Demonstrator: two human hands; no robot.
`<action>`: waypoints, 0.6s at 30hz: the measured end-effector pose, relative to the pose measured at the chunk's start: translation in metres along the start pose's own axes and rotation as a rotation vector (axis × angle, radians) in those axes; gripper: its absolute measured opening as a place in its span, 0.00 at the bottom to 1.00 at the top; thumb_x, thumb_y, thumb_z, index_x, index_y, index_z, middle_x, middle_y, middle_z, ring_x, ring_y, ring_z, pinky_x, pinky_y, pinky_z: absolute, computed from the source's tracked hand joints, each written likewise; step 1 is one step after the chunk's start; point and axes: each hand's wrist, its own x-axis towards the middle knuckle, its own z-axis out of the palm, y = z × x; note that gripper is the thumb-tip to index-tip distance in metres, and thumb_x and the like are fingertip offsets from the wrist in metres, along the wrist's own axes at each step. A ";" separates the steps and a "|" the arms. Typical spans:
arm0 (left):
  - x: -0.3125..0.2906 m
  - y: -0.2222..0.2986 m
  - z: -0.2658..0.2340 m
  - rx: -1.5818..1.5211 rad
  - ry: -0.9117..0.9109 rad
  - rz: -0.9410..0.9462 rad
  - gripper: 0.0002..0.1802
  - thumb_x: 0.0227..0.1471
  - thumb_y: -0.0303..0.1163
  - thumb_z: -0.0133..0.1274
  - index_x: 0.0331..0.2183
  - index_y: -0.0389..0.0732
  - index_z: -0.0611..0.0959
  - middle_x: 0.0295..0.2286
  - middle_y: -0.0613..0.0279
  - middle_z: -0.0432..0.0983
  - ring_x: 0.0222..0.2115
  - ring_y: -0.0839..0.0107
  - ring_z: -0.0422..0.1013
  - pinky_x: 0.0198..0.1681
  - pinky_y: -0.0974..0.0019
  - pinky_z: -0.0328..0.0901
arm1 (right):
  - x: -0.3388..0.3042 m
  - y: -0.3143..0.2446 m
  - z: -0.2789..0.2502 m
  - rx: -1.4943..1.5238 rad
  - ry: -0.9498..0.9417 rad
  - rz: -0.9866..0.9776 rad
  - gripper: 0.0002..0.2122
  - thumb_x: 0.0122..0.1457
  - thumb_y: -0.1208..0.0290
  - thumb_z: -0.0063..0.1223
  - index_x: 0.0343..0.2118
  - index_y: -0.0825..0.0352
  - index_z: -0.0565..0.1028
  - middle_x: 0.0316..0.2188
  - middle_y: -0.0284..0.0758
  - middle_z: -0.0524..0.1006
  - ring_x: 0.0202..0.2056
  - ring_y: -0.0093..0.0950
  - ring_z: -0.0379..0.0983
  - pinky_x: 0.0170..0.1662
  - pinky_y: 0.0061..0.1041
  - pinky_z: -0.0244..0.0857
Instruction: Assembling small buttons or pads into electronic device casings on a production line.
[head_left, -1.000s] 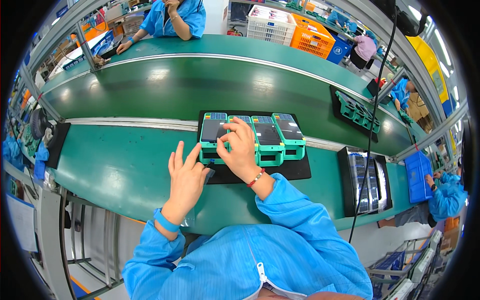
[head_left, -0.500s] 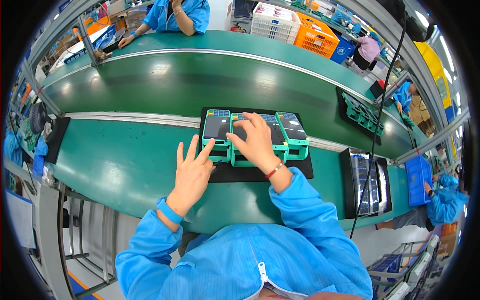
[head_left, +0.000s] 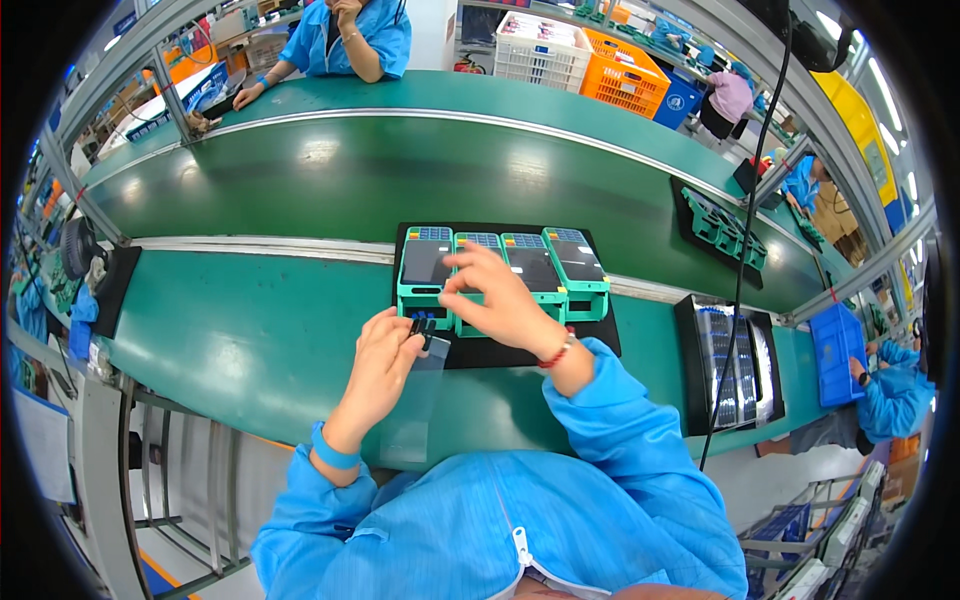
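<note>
Several payment terminals (head_left: 427, 262) with dark screens and blue keypads stand side by side in green frames on a black mat (head_left: 500, 350). My left hand (head_left: 378, 372) is closed on a clear plastic strip (head_left: 408, 418) just in front of the leftmost terminal. Small black pieces (head_left: 425, 328) show at the strip's upper end, beside my fingertips. Over the second terminal, my right hand (head_left: 500, 302) is curled in a pinch, partly covering its screen. Whatever lies between its thumb and fingers is too small to make out.
Behind the mat runs a green conveyor (head_left: 350, 170), with another loaded black tray (head_left: 720, 232) at its right. A black tray of shiny strips (head_left: 735, 365) and a blue bin (head_left: 838, 355) lie to my right. A black cable (head_left: 745, 240) hangs down there. Co-workers sit around.
My left hand has gone from spread fingers to closed on the clear strip, which now hangs toward me. My right hand has moved slightly left and lower, its fingers drawn into a pinch.
</note>
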 end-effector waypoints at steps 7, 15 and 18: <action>0.009 0.015 0.013 -0.042 -0.057 0.103 0.11 0.54 0.33 0.48 0.26 0.37 0.79 0.32 0.58 0.71 0.44 0.56 0.64 0.46 0.58 0.58 | -0.031 -0.037 -0.019 0.042 -0.017 -0.136 0.05 0.48 0.76 0.58 0.27 0.65 0.72 0.48 0.38 0.71 0.58 0.44 0.57 0.56 0.39 0.55; 0.010 0.026 0.036 0.407 0.056 0.299 0.05 0.45 0.28 0.55 0.26 0.38 0.77 0.37 0.60 0.71 0.49 0.53 0.61 0.50 0.52 0.56 | -0.047 0.016 -0.012 -0.232 0.471 -0.019 0.04 0.47 0.74 0.60 0.26 0.64 0.76 0.42 0.36 0.74 0.52 0.44 0.63 0.52 0.39 0.58; 0.011 0.033 0.047 0.454 0.000 0.296 0.06 0.44 0.29 0.57 0.24 0.38 0.77 0.46 0.59 0.68 0.55 0.49 0.54 0.55 0.45 0.51 | -0.053 0.027 0.001 -0.260 0.505 0.019 0.04 0.47 0.73 0.60 0.26 0.64 0.77 0.42 0.35 0.74 0.52 0.43 0.63 0.52 0.39 0.57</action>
